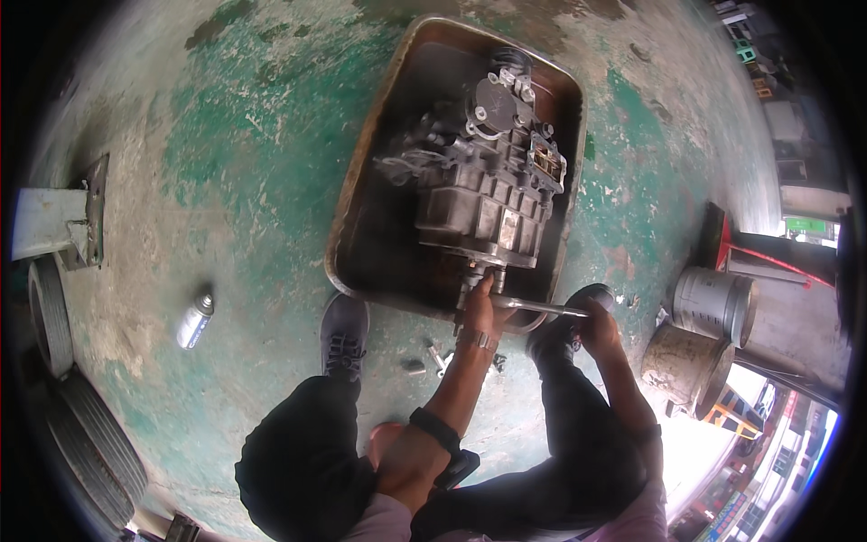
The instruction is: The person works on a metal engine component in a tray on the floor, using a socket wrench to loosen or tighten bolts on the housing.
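Observation:
A grey metal gearbox point(483, 203) rests in a large rust-edged metal tray point(339, 239) in front of me. At its near end, my left hand point(479, 312) is closed around the head end of a long-handled wrench point(546, 307), beside the shaft end point(471, 275) sticking out of the housing. The wrench runs to the right, roughly level, over the tray's near rim. My right hand point(599, 330) grips its outer end. How the wrench head meets the shaft is hidden behind my left hand.
Loose sockets and small metal parts point(440, 359) lie on the floor below my left wrist. A spray can point(196, 321) lies further left, with tyres point(95, 443) at the left edge. Two metal drums point(688, 361) stand at right. My shoes point(345, 330) flank the tray's near edge.

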A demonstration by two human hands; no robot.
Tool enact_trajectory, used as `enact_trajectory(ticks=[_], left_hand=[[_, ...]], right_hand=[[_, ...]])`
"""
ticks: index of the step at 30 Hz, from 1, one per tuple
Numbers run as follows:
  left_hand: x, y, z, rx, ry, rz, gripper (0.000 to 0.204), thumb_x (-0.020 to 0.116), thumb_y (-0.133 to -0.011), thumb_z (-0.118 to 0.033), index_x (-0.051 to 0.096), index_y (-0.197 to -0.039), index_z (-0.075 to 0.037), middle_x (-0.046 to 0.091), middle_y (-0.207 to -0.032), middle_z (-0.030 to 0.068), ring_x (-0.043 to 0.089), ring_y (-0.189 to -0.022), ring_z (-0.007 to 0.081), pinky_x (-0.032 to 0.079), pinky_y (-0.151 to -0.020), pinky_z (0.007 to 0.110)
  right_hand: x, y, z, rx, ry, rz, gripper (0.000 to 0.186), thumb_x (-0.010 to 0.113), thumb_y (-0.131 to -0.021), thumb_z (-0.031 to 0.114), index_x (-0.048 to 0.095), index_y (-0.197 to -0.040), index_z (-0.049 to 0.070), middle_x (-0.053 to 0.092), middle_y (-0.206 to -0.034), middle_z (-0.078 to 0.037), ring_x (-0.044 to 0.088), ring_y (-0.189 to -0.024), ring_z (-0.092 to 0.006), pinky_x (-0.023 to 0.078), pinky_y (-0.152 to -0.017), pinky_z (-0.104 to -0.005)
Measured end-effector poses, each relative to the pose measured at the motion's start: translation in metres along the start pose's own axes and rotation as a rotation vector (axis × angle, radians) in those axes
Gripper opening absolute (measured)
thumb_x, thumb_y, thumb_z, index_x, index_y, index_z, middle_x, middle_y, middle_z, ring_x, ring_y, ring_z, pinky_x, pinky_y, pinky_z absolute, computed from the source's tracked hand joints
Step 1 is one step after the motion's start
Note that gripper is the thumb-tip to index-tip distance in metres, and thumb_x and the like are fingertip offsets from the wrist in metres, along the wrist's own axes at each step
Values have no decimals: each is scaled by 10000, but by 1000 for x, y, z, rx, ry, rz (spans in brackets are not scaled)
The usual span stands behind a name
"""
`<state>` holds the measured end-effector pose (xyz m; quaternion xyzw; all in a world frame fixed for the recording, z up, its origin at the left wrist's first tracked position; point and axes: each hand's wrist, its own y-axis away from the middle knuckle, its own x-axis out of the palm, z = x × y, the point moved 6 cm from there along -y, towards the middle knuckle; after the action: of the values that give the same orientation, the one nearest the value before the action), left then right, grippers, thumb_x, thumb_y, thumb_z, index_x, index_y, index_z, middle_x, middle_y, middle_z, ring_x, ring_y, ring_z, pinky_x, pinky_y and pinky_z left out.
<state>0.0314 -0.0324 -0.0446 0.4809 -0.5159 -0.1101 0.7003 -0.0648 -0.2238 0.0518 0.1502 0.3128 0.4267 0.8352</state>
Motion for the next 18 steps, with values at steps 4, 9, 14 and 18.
enact_trajectory(ticks=[4, 9, 14, 18], left_hand=[[-5, -1, -2, 7, -1, 8, 339, 597, -818, -381, 568, -1064, -149, 626, -988, 17, 608, -884, 188, 519, -695, 382], [-3, -3, 3, -15, 1, -29, 342, 560, -835, -400, 561, -1070, -151, 624, -936, 33, 615, -826, 238, 505, -664, 442], [-6, 0, 0, -62, -22, -17, 344, 520, -854, -414, 543, -1040, -126, 574, -775, 98, 598, -677, 276, 487, -604, 462], [-2, 0, 1, -138, -55, 13, 345, 510, -859, -420, 543, -1018, -116, 570, -758, 115, 595, -672, 281, 489, -581, 460]], right_hand=[[5, -1, 3, 13, 83, 153, 355, 381, -940, 320, 571, -913, 22, 554, -696, -58, 500, -555, -138, 395, -498, -242], [-3, 17, 56, -71, -282, 304, 279, 581, -870, 237, 631, -992, -9, 645, -907, -102, 572, -658, -141, 456, -597, -233], [81, 71, 170, -493, 202, 719, 171, 656, -802, 89, 642, -919, -35, 659, -903, -120, 625, -761, -198, 495, -688, -285], [105, 75, 182, -535, 388, 765, 215, 656, -815, 140, 648, -950, -27, 657, -897, -130, 632, -817, -215, 499, -696, -300]])
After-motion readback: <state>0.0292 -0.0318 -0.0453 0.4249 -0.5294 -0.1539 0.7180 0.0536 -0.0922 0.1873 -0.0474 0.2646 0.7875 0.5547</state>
